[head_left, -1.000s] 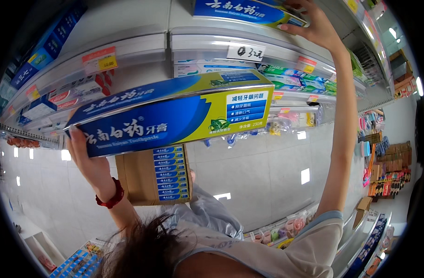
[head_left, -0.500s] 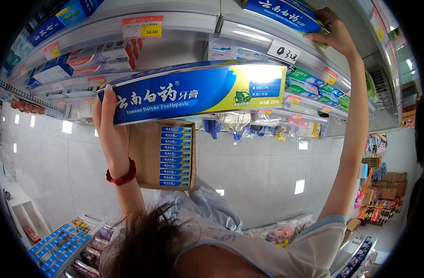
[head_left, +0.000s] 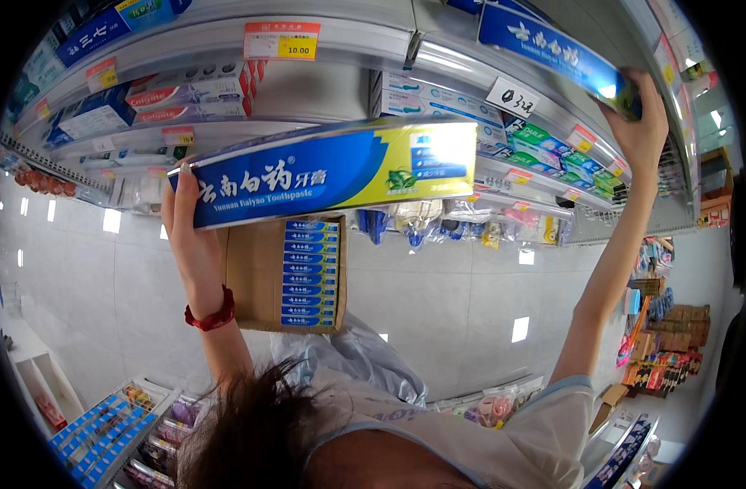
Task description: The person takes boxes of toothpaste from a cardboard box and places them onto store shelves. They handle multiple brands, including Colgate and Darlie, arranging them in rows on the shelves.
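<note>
Mostly blue toothpaste box [head_left: 332,175]: long, glossy, yellow-green right end, glare-bleached patch.

The left long box [head_left: 332,175] was smooth, glossy card; the carton [head_left: 255,277] matt cardboard, the floor [head_left: 438,318] shiny, the wristband [head_left: 213,313] gathered cloth.

long blue-and-green box [head_left: 308,179], left hand [head_left: 192,248], right end raised; similar box [head_left: 544,50], right hand [head_left: 646,126], right end lowered.

Counting two hands [head_left: 195,248], two handheld toothpaste boxes [head_left: 332,173].
Plus one red wristband [head_left: 212,314], one cardboard carton [head_left: 255,277], roughly ten packed toothpaste boxes [head_left: 303,279].
</note>
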### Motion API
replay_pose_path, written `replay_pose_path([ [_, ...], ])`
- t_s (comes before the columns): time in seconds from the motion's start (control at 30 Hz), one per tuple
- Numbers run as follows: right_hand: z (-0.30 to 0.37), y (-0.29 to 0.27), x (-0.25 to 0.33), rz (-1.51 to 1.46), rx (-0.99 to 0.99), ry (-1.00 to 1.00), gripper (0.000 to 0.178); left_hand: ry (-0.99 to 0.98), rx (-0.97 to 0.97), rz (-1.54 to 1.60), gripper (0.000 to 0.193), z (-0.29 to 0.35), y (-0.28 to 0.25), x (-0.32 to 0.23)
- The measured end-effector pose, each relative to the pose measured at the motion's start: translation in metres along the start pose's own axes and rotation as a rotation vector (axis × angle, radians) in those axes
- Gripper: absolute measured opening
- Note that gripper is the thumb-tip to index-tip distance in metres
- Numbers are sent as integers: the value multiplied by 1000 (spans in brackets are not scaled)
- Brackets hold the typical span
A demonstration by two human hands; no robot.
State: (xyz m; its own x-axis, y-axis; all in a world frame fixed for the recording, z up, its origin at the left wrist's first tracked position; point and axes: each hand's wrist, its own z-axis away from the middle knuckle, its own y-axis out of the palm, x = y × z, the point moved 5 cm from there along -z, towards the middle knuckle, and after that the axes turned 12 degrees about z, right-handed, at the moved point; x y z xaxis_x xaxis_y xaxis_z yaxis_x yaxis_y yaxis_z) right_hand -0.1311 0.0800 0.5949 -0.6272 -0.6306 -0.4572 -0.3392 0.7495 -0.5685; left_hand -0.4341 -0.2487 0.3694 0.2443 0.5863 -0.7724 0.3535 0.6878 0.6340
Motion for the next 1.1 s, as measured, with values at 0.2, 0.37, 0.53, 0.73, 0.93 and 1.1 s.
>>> replay_pose_path([
  [0.2, 56, -43, 17, -122, -116, 148, 45, -43, 39, -60, 35, -1, -46, -2],
  [0.37, 122, -42, 55, -543, 13, 326, 47, -71, 36, -185, 39, 4, -101, 2],
  [0.53, 160, -4, 157, -804, 318, 337, 45, -140, 212, -379, 47, 14, -137, 1],
  [0.73, 194, 56, 301, -820, 648, 247, 42, -490, 257, -352, 45, 46, -194, -6],
  [0.93, 259, 94, 452, -838, 936, 107, 43, -637, 186, -385, 44, 77, -307, -25],
  [1.1, 326, 115, 548, -853, 1283, 194, 49, -680, 27, -385, 42, 82, -352, -43],
])
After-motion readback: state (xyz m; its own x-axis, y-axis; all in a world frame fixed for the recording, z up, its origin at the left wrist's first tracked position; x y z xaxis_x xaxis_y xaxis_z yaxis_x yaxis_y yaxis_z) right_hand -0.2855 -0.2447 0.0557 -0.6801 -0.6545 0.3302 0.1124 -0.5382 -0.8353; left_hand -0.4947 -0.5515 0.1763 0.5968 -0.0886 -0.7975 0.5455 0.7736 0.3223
